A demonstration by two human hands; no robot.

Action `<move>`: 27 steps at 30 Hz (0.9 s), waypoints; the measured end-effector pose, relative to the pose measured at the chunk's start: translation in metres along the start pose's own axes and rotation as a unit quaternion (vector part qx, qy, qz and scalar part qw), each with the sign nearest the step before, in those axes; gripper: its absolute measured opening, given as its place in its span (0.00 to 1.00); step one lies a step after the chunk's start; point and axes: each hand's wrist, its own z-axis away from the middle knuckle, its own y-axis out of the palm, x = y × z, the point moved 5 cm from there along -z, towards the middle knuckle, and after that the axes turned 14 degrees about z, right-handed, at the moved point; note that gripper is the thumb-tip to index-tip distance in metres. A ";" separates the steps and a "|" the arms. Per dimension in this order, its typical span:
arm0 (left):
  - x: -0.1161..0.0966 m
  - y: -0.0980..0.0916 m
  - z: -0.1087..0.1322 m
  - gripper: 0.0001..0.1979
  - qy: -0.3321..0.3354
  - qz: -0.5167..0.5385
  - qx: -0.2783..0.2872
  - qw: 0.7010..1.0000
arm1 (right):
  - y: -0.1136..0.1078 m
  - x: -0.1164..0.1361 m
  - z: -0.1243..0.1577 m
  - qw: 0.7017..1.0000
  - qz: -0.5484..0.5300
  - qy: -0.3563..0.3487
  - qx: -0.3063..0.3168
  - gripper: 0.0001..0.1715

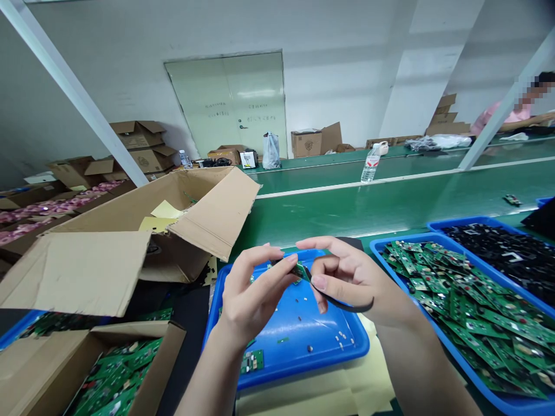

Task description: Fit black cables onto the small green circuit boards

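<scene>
My left hand (255, 289) is closed, its fingertips pinching a small green circuit board (301, 270) above a blue tray. My right hand (342, 274) is closed too, with thumb and fingers gripping a thin, curved black strip (347, 305). One end of the strip meets the board's edge; the other curls past my right wrist. Fingers hide much of the board, and I cannot tell whether the strip is attached to it. Beneath both hands, the blue tray (321, 361) carries a loose circuit board (252, 361) and several tiny parts.
To the right, a blue bin (377, 245) is heaped with circuit boards, beside another of black pieces (511, 254). Open cardboard boxes (78, 266) crowd the left. A plastic bottle (371, 164) stands on the green bench (303, 214). Another person (503, 118) sits at far right.
</scene>
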 end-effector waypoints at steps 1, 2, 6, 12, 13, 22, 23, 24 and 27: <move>0.000 0.001 -0.001 0.18 -0.014 0.014 0.002 1.000 | 0.001 0.000 -0.001 1.000 -0.016 -0.004 0.006 0.20; 0.000 0.002 -0.002 0.17 -0.026 0.028 0.005 0.999 | 0.002 -0.001 -0.001 0.999 -0.030 -0.006 0.011 0.20; 0.001 0.005 -0.003 0.16 -0.062 0.068 0.014 0.996 | 0.004 -0.003 -0.003 0.998 -0.069 0.005 0.014 0.20; 0.004 0.007 -0.003 0.15 -0.083 0.084 0.013 0.993 | 0.006 -0.005 -0.004 0.997 -0.075 0.030 0.013 0.22; 0.005 0.007 -0.003 0.15 -0.087 0.085 0.012 0.992 | 0.006 -0.005 -0.004 0.997 -0.068 0.032 0.009 0.22; 0.014 0.014 0.003 0.14 -0.154 0.175 -0.011 0.972 | -0.002 -0.004 -0.002 0.997 0.007 0.020 -0.076 0.21; 0.014 0.014 0.003 0.14 -0.156 0.180 -0.011 0.971 | -0.003 -0.004 -0.002 0.997 0.006 0.019 -0.078 0.20; 0.014 0.014 0.003 0.14 -0.158 0.186 -0.009 0.970 | -0.003 -0.006 -0.003 0.997 0.002 0.022 -0.077 0.18; 0.014 0.014 0.004 0.14 -0.169 0.200 -0.005 0.965 | -0.003 -0.011 -0.006 0.997 -0.018 0.046 -0.065 0.16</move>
